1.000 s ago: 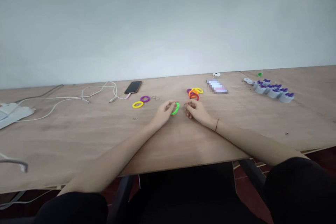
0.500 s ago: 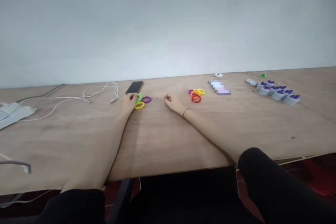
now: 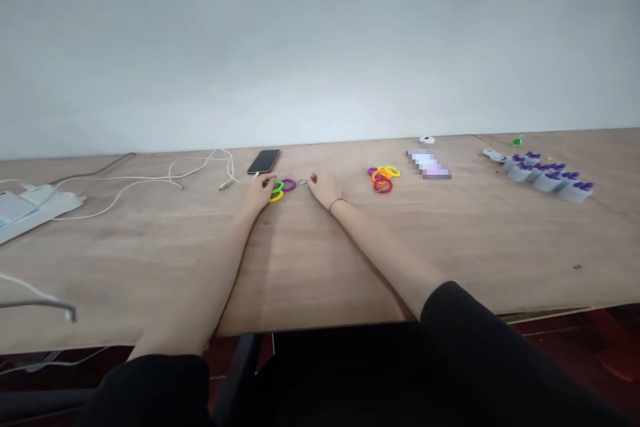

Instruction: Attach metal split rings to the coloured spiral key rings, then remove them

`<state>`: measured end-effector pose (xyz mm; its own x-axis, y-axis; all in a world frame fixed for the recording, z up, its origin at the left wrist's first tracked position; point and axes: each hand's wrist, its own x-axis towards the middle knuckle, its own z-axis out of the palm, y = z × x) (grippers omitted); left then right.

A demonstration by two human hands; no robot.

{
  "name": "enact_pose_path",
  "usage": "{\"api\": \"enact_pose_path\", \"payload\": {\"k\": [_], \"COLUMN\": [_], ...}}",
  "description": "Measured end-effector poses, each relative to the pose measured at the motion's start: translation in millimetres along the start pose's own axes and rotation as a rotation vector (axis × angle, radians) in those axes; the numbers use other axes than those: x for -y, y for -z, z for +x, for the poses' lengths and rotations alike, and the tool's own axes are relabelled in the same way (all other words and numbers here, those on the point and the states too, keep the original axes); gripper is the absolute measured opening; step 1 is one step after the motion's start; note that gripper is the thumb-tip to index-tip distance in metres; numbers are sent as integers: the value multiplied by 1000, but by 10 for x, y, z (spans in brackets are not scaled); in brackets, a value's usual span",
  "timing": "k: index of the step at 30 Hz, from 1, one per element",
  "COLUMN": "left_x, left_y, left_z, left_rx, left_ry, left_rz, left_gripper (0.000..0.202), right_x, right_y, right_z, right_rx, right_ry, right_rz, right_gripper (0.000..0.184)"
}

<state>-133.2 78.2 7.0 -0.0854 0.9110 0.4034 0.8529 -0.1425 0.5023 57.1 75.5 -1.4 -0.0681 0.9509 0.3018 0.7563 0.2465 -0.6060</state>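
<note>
My left hand [image 3: 260, 191] lies on the wooden table [image 3: 320, 247] with its fingers curled on a green coil ring [image 3: 278, 187]. That ring sits against a yellow coil ring [image 3: 277, 197] and a purple one [image 3: 289, 184]. My right hand [image 3: 324, 187] rests just to the right, fingers pinched at small metal key rings [image 3: 303, 183]. A thin bracelet is on my right wrist. Both forearms stretch across the table towards the far side.
A dark phone [image 3: 264, 161] with a white cable [image 3: 200, 170] lies behind my left hand. Right of my hands are a pile of coloured coil rings [image 3: 383, 177], a blurred flat item [image 3: 429, 165] and several grey cups with purple tops [image 3: 547, 177]. A white power strip [image 3: 35, 203] is far left.
Both hands moved left and away from me. The left hand carried the green coil ring to the yellow and purple ones; the right hand went to the metal key rings.
</note>
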Motion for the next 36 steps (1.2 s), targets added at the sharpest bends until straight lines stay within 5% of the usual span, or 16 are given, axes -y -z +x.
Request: {"api": "enact_pose_path", "payload": {"k": [4, 7, 13, 18, 22, 30, 36], "left_x": [-30, -155, -723, -1078, -1134, -1100, -1131], "left_y": [3, 11, -133, -306, -331, -341, -314], "left_z": [-34, -114, -441, -710, -778, -751, -824], "left_rx": [-103, -205, 41, 251, 318, 378, 337], "left_ry": [-114, -336, -776, -991, -1016, -943, -697], "left_rz": [124, 211, 166, 72, 48, -12, -94], "left_gripper": [30, 30, 29, 27, 26, 24, 30], "right_x": [-1, -38, -432, -995, -1237, -1186, -1010], "right_y": [-14, 59, 578, 1067, 1214, 1097, 1069], "right_z": [7, -110, -737, -912, -781, -722, -859], "right_rx": [-26, -47, -12, -114, -171, -96, -116], "right_ry": [2, 88, 468, 435, 374, 332, 378], "right_rz": [-5, 23, -48, -194, -298, -343, -88], "right_gripper": [25, 25, 16, 16, 18, 21, 18]}}
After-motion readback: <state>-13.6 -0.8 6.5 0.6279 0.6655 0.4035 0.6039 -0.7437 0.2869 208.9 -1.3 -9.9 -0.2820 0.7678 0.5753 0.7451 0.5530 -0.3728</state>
